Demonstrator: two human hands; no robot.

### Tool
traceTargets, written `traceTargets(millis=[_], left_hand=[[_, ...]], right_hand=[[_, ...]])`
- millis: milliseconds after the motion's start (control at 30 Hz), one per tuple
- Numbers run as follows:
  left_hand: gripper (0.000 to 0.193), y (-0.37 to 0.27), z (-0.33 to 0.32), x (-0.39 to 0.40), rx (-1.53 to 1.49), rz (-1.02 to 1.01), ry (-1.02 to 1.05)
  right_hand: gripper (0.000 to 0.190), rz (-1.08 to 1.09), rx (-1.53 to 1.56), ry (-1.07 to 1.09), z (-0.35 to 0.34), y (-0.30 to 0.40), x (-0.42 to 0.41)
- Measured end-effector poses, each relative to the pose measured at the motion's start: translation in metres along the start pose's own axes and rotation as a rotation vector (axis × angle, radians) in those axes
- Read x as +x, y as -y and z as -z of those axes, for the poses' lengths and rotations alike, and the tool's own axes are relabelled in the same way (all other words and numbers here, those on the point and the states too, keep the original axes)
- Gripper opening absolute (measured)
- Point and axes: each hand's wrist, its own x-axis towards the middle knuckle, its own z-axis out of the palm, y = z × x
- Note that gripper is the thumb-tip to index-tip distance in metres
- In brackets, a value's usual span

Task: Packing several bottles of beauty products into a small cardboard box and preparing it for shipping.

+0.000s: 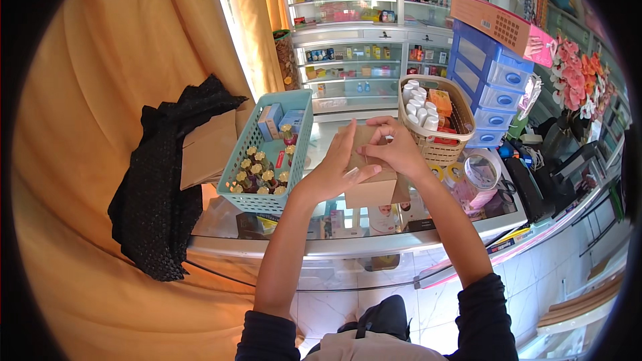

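A small brown cardboard box [371,192] stands on the glass counter in front of me, its top partly covered by my hands. My left hand [337,168] steadies its left side, fingers stretched out and thumb lying across the top. A short, shiny strip that looks like clear tape [352,173] shows by the left thumb. Bent over the top of the box, my right hand [393,146] has thumb and forefinger pinched together at the upper face. Whether the right fingertips grip a flap or tape there is hidden.
On the left stands a teal basket [266,204] with nail-polish bottles and small boxes, beside flat cardboard [209,148] and black cloth [150,195]. A beige basket [441,149] of white bottles, a tape roll [481,171], scissors [507,189] and blue drawers [506,77] are right.
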Motion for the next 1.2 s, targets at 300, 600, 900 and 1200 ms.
traceTargets(millis=[300, 600, 900, 1200], left_hand=[[0.104, 0.004, -0.001, 0.001, 0.014, 0.007, -0.008], [0.106, -0.001, 0.0, 0.001, -0.011, 0.037, -0.011], [0.105, 0.004, -0.001, 0.002, -0.065, 0.019, -0.026], [0.103, 0.003, -0.001, 0.001, -0.054, 0.02, -0.026]], right_hand=[[0.021, 0.0, -0.027, 0.0, -0.002, 0.01, -0.002], [0.036, 0.141, -0.17, -0.043, 0.002, 0.001, -0.002], [0.022, -0.093, 0.383, -0.163, 0.004, 0.002, 0.002], [0.037, -0.064, 0.208, -0.12, 0.003, 0.005, -0.004]])
